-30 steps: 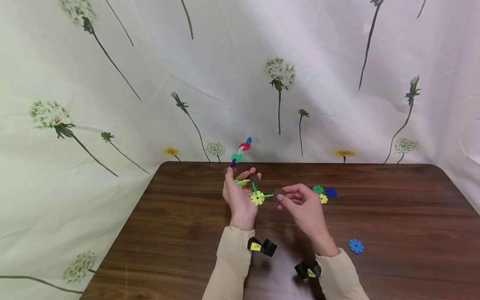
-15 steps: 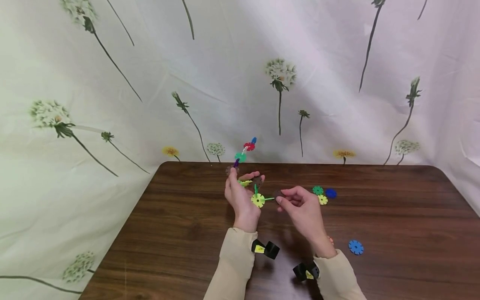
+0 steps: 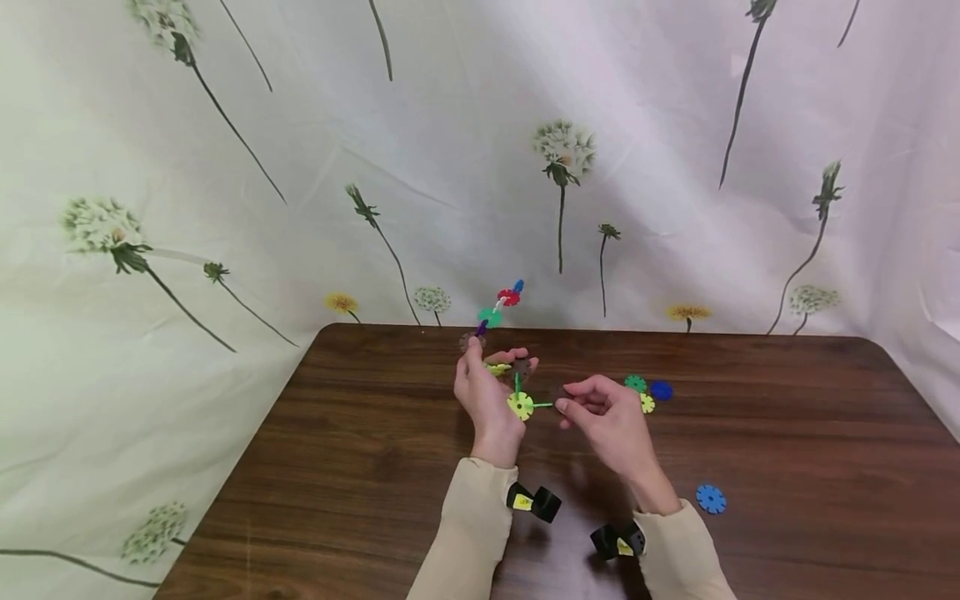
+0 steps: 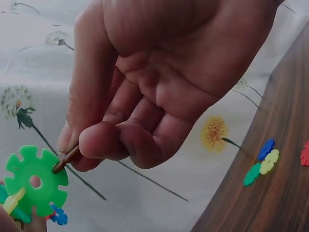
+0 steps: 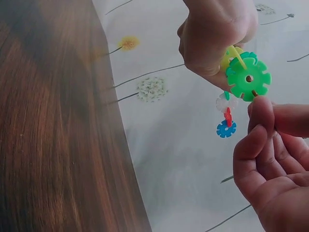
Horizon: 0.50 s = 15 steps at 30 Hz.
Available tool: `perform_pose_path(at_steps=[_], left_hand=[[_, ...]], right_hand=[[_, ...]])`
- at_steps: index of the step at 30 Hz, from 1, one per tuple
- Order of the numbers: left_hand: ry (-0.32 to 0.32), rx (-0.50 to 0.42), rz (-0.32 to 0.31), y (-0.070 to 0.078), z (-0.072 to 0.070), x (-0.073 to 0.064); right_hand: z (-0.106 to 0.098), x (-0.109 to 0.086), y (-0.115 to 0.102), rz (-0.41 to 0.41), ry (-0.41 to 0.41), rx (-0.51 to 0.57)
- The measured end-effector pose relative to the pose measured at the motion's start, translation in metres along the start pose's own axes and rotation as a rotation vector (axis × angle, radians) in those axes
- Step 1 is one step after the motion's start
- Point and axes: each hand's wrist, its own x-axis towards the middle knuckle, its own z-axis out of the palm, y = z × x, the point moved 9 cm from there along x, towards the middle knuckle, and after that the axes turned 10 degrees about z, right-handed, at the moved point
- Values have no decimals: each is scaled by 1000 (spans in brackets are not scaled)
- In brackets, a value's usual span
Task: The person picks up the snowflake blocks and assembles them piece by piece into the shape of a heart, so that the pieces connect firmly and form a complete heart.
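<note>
My left hand (image 3: 489, 412) holds a chain of slotted plastic discs linked edge to edge. The chain's far part, with a red disc (image 3: 508, 297) and a blue disc (image 5: 226, 129), sticks out beyond the fingers. A yellow disc (image 3: 521, 406) lies by the palm, and a bright green disc (image 4: 43, 169) extends from it to the right. My right hand (image 3: 615, 429) pinches a brown disc (image 4: 69, 157) between thumb and forefinger. The brown disc meets the green one's rim; most of it is hidden by the fingertips.
On the brown wooden table (image 3: 360, 450), right of my right hand, lie a green disc (image 3: 635, 383), a dark blue disc (image 3: 662, 390) and a yellow one. A lighter blue disc (image 3: 711, 499) lies nearer. Behind hangs a flower-printed cloth (image 3: 465, 167).
My left hand and the chain have shifted slightly right and nearer, and the chain's far end leans further right. The right hand keeps its pinch on the brown disc.
</note>
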Motion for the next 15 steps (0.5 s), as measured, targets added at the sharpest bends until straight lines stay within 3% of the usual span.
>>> perform_pose_path(at_steps=[9, 15], left_hand=[[-12, 14, 5, -2, 1, -3], [13, -1, 22, -1, -2, -1]], right_hand=[[-2, 1, 2, 39, -18, 5], [1, 0, 5, 65, 38, 60]])
